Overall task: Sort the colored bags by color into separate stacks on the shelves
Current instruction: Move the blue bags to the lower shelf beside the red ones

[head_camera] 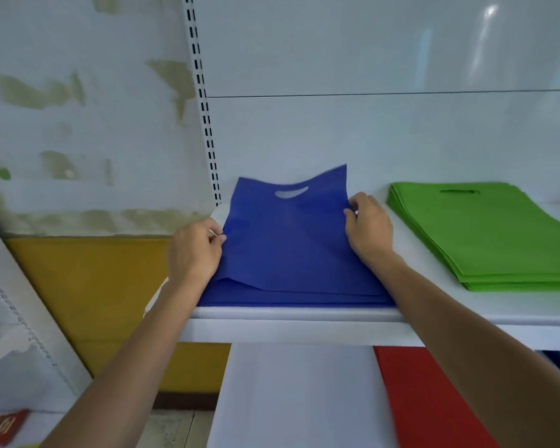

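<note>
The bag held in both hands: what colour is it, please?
The bag is blue, seen best in the head view.

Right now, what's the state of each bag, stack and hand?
Top blue bag: held by both side edges, far end raised off its stack.
Blue stack: flat on shelf.
Green stack: flat, untouched.
Red bag: lying on lower shelf.
Left hand: pinching bag's left edge.
Right hand: gripping its right edge.

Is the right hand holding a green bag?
No, the right hand grips the blue bag; the green stack lies untouched beside it.
</note>
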Tool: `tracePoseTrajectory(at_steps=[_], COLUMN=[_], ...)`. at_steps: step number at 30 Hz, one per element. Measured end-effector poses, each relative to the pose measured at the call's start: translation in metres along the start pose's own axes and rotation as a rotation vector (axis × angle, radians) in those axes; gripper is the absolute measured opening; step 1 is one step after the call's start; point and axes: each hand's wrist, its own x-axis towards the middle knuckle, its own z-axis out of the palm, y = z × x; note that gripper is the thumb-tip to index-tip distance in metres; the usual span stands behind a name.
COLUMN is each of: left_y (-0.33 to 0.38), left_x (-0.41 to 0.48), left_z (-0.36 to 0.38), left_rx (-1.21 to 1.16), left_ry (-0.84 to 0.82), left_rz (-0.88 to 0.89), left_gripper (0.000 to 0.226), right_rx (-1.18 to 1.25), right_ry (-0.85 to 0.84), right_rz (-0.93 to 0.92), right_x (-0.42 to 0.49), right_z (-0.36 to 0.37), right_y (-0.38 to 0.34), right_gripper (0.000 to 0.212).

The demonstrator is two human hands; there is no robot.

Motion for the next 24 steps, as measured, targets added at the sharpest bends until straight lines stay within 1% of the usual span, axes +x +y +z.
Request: tracePoseTrajectory(at_steps=[3, 5, 8, 10, 13, 17, 19, 20, 24], left_y=[0.004, 0.011, 0.035, 0.061, 0.109, 0.190, 0.245, 0.261, 0.358], left_x=[0.002, 0.003, -0.005, -0.015, -0.030, -0.070, -0.106, -0.117, -0.193], left_z=[-0.004, -0.008, -0.012, -0.009, 0.008, 0.043, 0.064, 0.069, 0.103], left_rx=[-0.046, -0.116, -0.214, -0.281, -0.372, -0.433, -0.490, -0.515, -0.626], left_ry=[0.096, 0.124, 0.154, 0.142, 0.034, -0.145, -0.219, -0.250, -0.416], left_rz=[0.131, 0.196, 0.221, 0.243, 0.311, 0.430, 0.497, 0.514, 0.601], left_gripper=[0.008, 0.008, 0.014, 0.018, 0.015, 0.017, 0.019, 0.019, 0.016], right_rx=[0.089, 0.154, 0.218, 0.225, 0.168, -0.043, -0.142, -0.169, -0.290], right_ry=[0.115, 0.163, 0.204, 0.233, 0.275, 0.322, 0.332, 0.326, 0.345], right_rz=[-0.039, -0.056, -0.081, -0.071, -0.047, -0.020, 0.058, 0.083, 0.230], right_x=[-0.001, 0.000, 0.000, -0.001, -0.011, -0.040, -0.065, -0.074, -0.132], right_z=[-0.017, -0.035, -0.072, -0.100, -0.149, -0.226, -0.275, -0.289, -0.380], right_y=[-0.006, -0.006, 0.006, 0.023, 0.066, 0.148, 0.197, 0.212, 0.289], right_gripper=[0.018, 0.017, 0.020, 0.028, 0.037, 0.034, 0.031, 0.031, 0.031])
